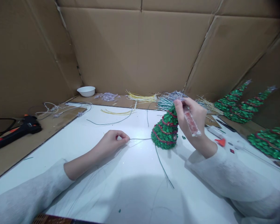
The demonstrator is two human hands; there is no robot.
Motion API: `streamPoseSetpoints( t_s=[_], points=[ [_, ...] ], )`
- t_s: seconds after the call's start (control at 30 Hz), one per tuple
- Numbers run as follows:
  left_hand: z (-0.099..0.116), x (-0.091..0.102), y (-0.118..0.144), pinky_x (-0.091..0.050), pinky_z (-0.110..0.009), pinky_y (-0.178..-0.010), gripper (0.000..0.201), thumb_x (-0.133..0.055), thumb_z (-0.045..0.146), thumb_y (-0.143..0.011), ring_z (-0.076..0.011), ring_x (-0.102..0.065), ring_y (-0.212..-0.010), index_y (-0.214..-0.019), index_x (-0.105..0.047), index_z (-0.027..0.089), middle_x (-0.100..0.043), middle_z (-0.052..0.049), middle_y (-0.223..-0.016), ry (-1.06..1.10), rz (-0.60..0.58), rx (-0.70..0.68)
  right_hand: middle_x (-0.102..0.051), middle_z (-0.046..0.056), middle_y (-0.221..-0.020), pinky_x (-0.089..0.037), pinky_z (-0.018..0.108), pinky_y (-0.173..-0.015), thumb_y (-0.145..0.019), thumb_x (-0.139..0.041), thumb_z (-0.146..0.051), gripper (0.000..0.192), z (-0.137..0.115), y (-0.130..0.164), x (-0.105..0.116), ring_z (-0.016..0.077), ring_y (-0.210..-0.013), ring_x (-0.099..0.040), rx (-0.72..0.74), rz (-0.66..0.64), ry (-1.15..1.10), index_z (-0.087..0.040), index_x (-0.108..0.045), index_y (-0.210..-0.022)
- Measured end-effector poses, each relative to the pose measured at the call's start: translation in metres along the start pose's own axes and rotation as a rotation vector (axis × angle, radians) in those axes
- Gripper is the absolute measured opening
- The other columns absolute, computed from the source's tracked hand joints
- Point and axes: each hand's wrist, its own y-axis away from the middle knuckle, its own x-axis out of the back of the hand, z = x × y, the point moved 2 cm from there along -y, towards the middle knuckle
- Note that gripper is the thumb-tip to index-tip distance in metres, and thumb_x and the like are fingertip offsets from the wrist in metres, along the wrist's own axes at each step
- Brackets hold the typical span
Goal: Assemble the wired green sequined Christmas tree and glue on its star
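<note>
Left hand (110, 141): fingertips pinched on thin wire (140, 139).
Right hand (191, 116): fingers wrapped round red tube (191, 122), touching green tree (165, 130) top.

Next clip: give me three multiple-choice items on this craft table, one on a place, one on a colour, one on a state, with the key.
1. Where is the white bowl?
A. far left corner
B. beside the right hand
C. under the small tree

2. What colour is the garland on the small tree?
A. blue
B. red
C. yellow

3. What is the left hand doing?
A. lying flat
B. gripping the glue gun
C. pinching a thin wire

Key: 1 A, it sits by the cardboard wall; 2 B, red bands circle the green cone; 3 C, fingertips close on the strand.
</note>
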Motion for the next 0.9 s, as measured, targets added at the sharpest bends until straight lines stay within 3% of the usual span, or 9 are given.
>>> streamPoseSetpoints(
  t_s=[0.17, 0.5, 0.63, 0.73, 0.8, 0.83, 0.9],
  points=[
    [0.005, -0.006, 0.0, -0.043, -0.027, -0.059, 0.018, -0.053, 0.031, -0.075, -0.0176, -0.059, -0.067, -0.074, -0.067, 0.019, -0.069, -0.002, -0.074, 0.007, -0.032, -0.015, -0.054, 0.001, -0.062, -0.033, 0.028, -0.056, -0.09, -0.046, -0.034, 0.025, 0.008, 0.001, -0.003, 0.014, -0.056, -0.046, -0.011, 0.035, 0.011, -0.02, -0.054, -0.071],
    [0.003, -0.01, 0.0, -0.037, -0.042, -0.085, 0.018, -0.048, 0.027, -0.081, -0.0233, -0.053, -0.087, -0.073, -0.062, 0.02, -0.064, -0.002, -0.077, -0.182, 0.075, -0.187, -0.061, 0.001, -0.065, -0.038, 0.029, -0.059, -0.088, -0.049, -0.043, 0.028, 0.009, -0.005, -0.002, 0.0144, -0.059, -0.054, -0.044, -0.029, -0.074, -0.02, -0.058, -0.076],
    [0.002, 0.001, -0.002, -0.037, -0.041, -0.086, 0.024, -0.048, 0.038, -0.084, -0.0237, -0.053, -0.091, -0.081, -0.065, 0.022, -0.067, -0.003, -0.086, -0.231, 0.101, -0.205, -0.065, 0.004, -0.074, -0.045, 0.028, -0.064, -0.088, -0.047, -0.048, 0.034, 0.019, -0.018, 0.012, 0.0138, -0.066, -0.06, -0.097, 0.083, -0.225, -0.017, -0.061, -0.085],
    [-0.002, 0.021, -0.021, -0.037, -0.037, -0.088, 0.035, -0.037, 0.046, -0.089, -0.0223, -0.053, -0.099, -0.093, -0.064, 0.024, -0.067, -0.003, -0.101, -0.41, 0.235, -0.199, -0.065, 0.007, -0.079, -0.048, 0.028, -0.064, -0.09, -0.043, -0.047, 0.038, 0.032, -0.037, 0.035, 0.0138, -0.069, -0.062, -0.142, 0.229, -0.307, -0.014, -0.062, -0.088],
    [-0.004, 0.032, -0.045, -0.036, -0.037, -0.088, 0.037, -0.036, 0.045, -0.089, -0.0238, -0.055, -0.097, -0.088, -0.064, 0.022, -0.068, -0.004, -0.099, -0.492, 0.219, -0.204, -0.065, 0.008, -0.077, -0.047, 0.029, -0.059, -0.09, -0.044, -0.048, 0.039, 0.042, -0.058, 0.054, 0.0137, -0.064, -0.06, -0.132, 0.251, -0.267, -0.014, -0.063, -0.086],
    [-0.005, 0.035, -0.06, -0.037, -0.037, -0.086, 0.037, -0.037, 0.045, -0.089, -0.0238, -0.058, -0.092, -0.083, -0.065, 0.021, -0.069, -0.004, -0.093, -0.523, 0.195, -0.2, -0.065, 0.008, -0.075, -0.045, 0.03, -0.057, -0.089, -0.045, -0.048, 0.038, 0.049, -0.072, 0.064, 0.0137, -0.06, -0.057, -0.123, 0.225, -0.195, -0.016, -0.064, -0.081],
    [-0.005, 0.035, -0.09, -0.04, -0.034, -0.078, 0.037, -0.037, 0.043, -0.089, -0.0225, -0.061, -0.081, -0.079, -0.065, 0.02, -0.07, -0.004, -0.083, -0.585, 0.157, -0.176, -0.065, 0.008, -0.072, -0.044, 0.031, -0.056, -0.086, -0.049, -0.048, 0.034, 0.064, -0.106, 0.079, 0.0142, -0.057, -0.055, -0.148, 0.045, -0.101, -0.021, -0.063, -0.071]
  ],
)
